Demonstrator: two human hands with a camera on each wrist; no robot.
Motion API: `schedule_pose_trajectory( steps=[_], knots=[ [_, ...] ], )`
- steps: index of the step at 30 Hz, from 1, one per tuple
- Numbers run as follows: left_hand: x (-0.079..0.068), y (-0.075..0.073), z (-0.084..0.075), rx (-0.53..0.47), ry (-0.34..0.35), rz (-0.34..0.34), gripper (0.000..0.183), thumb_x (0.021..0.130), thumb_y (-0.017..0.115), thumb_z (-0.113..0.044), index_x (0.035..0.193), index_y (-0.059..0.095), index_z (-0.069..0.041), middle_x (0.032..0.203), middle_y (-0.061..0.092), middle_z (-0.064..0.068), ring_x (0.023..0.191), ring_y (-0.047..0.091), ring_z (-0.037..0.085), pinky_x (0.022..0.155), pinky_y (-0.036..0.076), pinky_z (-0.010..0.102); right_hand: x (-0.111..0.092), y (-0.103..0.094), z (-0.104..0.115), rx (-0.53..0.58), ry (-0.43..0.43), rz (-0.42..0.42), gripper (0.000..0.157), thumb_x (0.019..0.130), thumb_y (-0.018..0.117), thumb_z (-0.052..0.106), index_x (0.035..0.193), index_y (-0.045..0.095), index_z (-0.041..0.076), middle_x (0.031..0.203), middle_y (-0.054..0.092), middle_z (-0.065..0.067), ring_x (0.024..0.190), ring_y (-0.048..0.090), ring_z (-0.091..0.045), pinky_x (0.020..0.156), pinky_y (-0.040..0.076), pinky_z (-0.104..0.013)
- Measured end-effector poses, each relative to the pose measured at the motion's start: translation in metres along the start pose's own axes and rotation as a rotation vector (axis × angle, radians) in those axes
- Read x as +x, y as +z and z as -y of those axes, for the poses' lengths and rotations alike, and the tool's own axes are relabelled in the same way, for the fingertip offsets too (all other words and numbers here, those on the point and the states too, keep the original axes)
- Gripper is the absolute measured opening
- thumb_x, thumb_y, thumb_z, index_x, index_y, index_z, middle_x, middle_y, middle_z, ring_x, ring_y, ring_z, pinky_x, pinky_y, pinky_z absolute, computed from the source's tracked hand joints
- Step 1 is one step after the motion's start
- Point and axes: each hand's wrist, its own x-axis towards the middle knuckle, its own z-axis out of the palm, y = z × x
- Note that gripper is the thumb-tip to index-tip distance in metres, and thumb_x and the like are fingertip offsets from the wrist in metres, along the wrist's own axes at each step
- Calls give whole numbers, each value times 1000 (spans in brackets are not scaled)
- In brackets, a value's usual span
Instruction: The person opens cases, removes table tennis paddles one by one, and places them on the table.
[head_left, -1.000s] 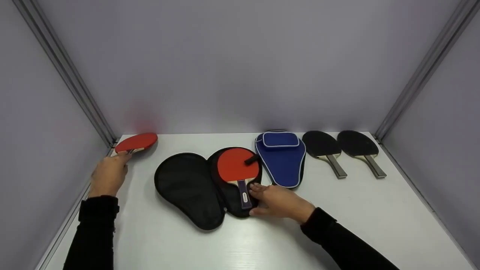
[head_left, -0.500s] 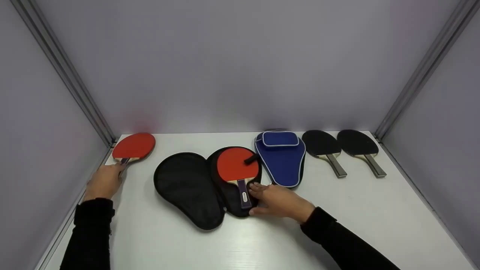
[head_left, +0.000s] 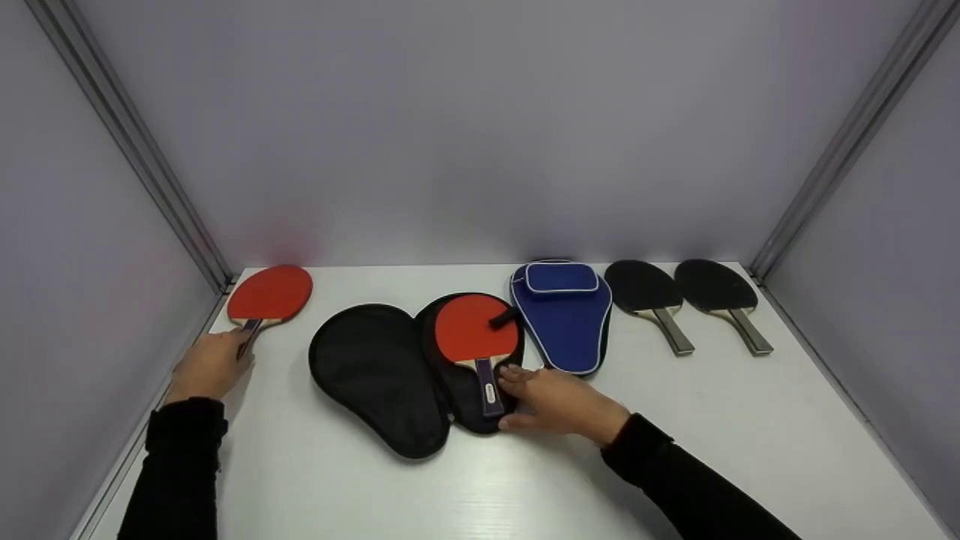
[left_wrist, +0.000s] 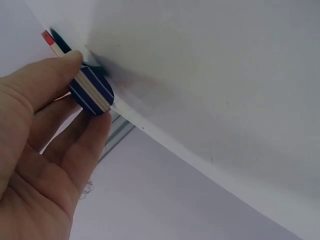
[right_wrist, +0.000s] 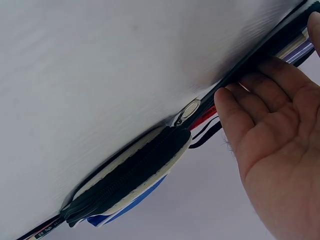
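In the head view, a red table tennis paddle lies at the far left of the white table, tilted slightly. My left hand pinches its striped handle between thumb and fingers, as the left wrist view shows. At the middle lies an unfolded black paddle case; a second red paddle rests on its right half, handle towards me. With its fingers loosely extended, my right hand touches the right edge of that half, beside the handle. The right wrist view shows the palm and the case edge.
A blue paddle case with white piping lies just right of the black one. Further right are two black paddles side by side. Grey walls enclose the table at the back and both sides.
My left hand has drawn the far-left red paddle slightly towards me and lowered it flatter to the table. My right hand and the open case stay in place.
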Motion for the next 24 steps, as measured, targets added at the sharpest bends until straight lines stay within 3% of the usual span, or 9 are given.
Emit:
schedule_pose_trajectory(
  steps=[4,6,10,14,18,24],
  knots=[
    [3,-3,-9,3,22,-42,23,106,79,-4,122,75,12,79,72,18,69,64,28,61,56,45,0,1,0,2,6,-3,77,111,79,55,165,66,1,178,60,-16,163,63,-36,134,55,-56],
    [4,-4,-16,11,42,-69,22,107,79,-5,121,74,12,81,74,21,68,67,31,61,59,49,0,1,0,2,9,-2,77,111,79,55,165,66,1,178,59,-16,164,63,-36,134,55,-57],
    [5,-9,-33,25,58,-94,35,108,79,-7,135,73,15,112,83,38,74,78,46,68,67,62,1,1,0,1,5,0,77,111,79,55,164,66,1,178,59,-16,164,62,-35,134,55,-56],
    [8,-12,-52,15,61,-103,50,111,77,-10,154,68,12,149,72,40,104,84,56,87,71,69,2,1,1,-4,2,4,76,111,79,54,164,66,1,177,60,-16,164,62,-35,133,55,-55],
    [8,-14,-73,23,107,-142,51,111,76,-11,157,68,10,158,69,36,133,77,58,102,69,70,2,2,0,-11,5,9,77,111,79,54,165,65,2,177,60,-16,163,63,-35,132,56,-55],
    [6,-15,-105,64,203,-192,48,111,76,-11,155,70,8,158,72,33,141,76,51,107,69,67,3,3,-1,-1,14,1,77,110,81,54,164,66,2,177,61,-15,163,64,-34,132,56,-55]
  ],
)
